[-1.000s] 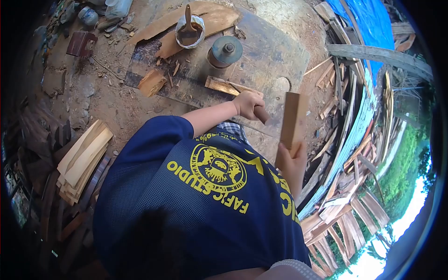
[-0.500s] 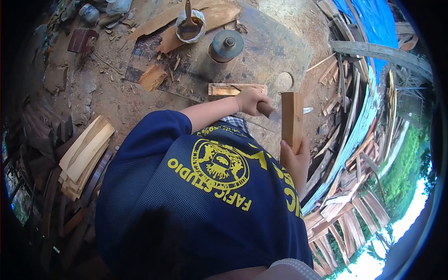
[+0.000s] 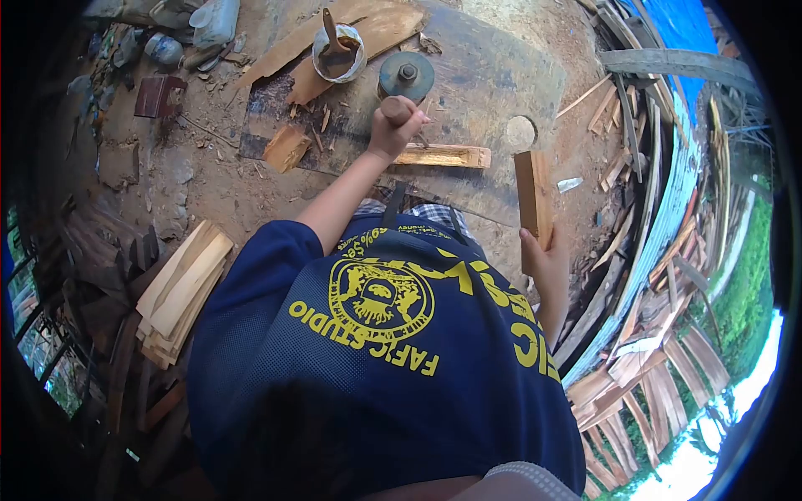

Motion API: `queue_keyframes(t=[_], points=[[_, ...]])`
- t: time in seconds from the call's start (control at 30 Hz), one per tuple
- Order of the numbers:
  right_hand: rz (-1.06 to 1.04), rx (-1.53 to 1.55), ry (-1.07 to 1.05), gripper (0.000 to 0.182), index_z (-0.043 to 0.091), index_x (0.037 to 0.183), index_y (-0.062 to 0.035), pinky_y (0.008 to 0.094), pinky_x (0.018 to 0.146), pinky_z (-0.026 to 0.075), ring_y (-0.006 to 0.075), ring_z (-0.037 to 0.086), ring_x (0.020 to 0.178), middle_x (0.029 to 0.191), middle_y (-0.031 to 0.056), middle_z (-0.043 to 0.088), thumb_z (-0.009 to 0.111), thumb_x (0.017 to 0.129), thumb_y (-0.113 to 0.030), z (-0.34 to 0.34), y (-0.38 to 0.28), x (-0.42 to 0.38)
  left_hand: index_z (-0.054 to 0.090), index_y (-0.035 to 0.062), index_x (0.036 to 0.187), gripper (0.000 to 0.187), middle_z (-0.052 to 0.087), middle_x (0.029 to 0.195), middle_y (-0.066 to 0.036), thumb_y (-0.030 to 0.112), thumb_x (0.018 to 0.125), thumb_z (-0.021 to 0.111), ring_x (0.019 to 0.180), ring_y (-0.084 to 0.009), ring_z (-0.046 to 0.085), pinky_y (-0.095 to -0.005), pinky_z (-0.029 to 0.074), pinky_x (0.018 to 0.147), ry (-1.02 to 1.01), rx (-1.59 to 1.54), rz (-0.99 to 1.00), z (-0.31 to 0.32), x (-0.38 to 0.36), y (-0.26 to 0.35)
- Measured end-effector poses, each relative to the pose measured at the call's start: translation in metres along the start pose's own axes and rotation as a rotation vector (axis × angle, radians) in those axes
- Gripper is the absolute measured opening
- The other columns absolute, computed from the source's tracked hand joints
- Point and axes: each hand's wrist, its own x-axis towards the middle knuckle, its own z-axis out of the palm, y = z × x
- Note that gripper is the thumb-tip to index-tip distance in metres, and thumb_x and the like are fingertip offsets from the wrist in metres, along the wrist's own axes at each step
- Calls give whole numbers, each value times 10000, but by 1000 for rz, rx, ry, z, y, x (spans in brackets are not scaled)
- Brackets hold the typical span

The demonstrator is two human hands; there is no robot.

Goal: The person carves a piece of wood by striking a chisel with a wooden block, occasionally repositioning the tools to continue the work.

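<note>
My left hand (image 3: 393, 134) is closed around a tool's brown wooden handle (image 3: 396, 110), whose round end points up toward the camera. A thin dark part shows below the fist, but its tip is unclear. Just right of that hand, a grooved wooden piece (image 3: 447, 156) lies flat on the worn board (image 3: 476, 92). My right hand (image 3: 547, 255) grips the lower end of a rectangular wooden block (image 3: 535, 196), held upright to the right of the board. Right behind my left hand stands a round grey-green metal object (image 3: 408, 75) with a central bolt.
A white pot (image 3: 355, 67) with a brush (image 3: 334, 37) stands at the back. A wood chunk (image 3: 286, 149) lies on the board's left part. Stacked wood slats (image 3: 185, 288) are at left; scrap wood lines the right side beside a blue tarp (image 3: 683, 33).
My left hand has moved left and away from the block, and the tool handle has turned upward. My right hand and the block have shifted slightly right.
</note>
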Motion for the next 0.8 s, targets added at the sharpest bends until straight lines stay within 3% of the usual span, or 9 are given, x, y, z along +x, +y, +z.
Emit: queue_keyframes(t=[0.13, 0.23, 0.3, 0.4, 0.43, 0.5, 0.53, 0.6, 0.8], points=[[114, 25, -34, 436, 561, 1033, 11, 372, 653, 484, 224, 621, 710, 788, 142, 632, 748, 829, -326, 6, -14, -11, 581, 51, 857, 83, 698, 833, -90, 68, 891, 655, 800, -163, 687, -288, 541, 743, 197, -44, 7, -14, -10, 21], [162, -50, -8, 472, 566, 1041, 8, 405, 673, 492, 315, 654, 746, 807, 191, 647, 748, 819, -366, 21, 6, -14, 567, 58, 884, 100, 694, 860, -90, 88, 903, 660, 817, -151, 677, -290, 533, 737, 317, -168, -55, -25, -20, 23], [90, -163, 4, 508, 572, 1050, 0, 448, 705, 492, 407, 656, 825, 846, 237, 659, 745, 809, -411, 31, 16, -17, 553, 67, 901, 118, 686, 856, -84, 101, 906, 666, 800, -140, 663, -289, 527, 718, 308, -99, -98, -40, -29, 12], [141, -166, -35, 517, 580, 1057, -8, 473, 733, 490, 436, 646, 878, 909, 252, 668, 741, 808, -432, 34, 0, -31, 541, 80, 884, 129, 664, 820, -67, 100, 907, 666, 755, -128, 641, -286, 520, 697, 292, -35, -81, -46, -42, 17], [154, -149, -26, 517, 580, 1057, -8, 473, 733, 490, 436, 646, 878, 909, 252, 668, 741, 808, -432, 37, 1, -36, 541, 80, 884, 129, 664, 820, -67, 100, 907, 666, 755, -128, 641, -286, 520, 697, 270, -27, -83, -44, -48, 22], [255, -54, -29, 500, 597, 1086, 6, 389, 675, 489, 275, 634, 734, 826, 176, 650, 769, 795, -362, 44, 4, -44, 537, 80, 883, 140, 661, 834, -64, 103, 905, 674, 743, -126, 636, -286, 520, 687, 210, 54, -113, -41, -56, 30], [268, -35, -20, 500, 597, 1086, 6, 389, 675, 489, 275, 634, 734, 826, 176, 650, 769, 795, -362, 47, 10, -46, 541, 79, 885, 155, 653, 834, -55, 115, 898, 692, 716, -120, 624, -279, 515, 676, 198, 89, -108, -40, -58, 29], [143, -50, -24, 519, 578, 1087, -28, 468, 752, 498, 427, 650, 898, 936, 246, 672, 742, 806, -432, 52, 20, -46, 544, 79, 888, 163, 645, 824, -49, 120, 892, 702, 707, -118, 618, -278, 512, 674, 143, 169, -71, -41, -56, 25], [97, -171, -45, 527, 552, 1079, -38, 496, 767, 499, 433, 646, 923, 950, 251, 672, 707, 821, -472, 46, 22, -29, 570, 73, 869, 172, 602, 781, -17, 133, 871, 732, 711, -115, 588, -281, 492, 700, 208, 199, -69, -25, -58, 7]])
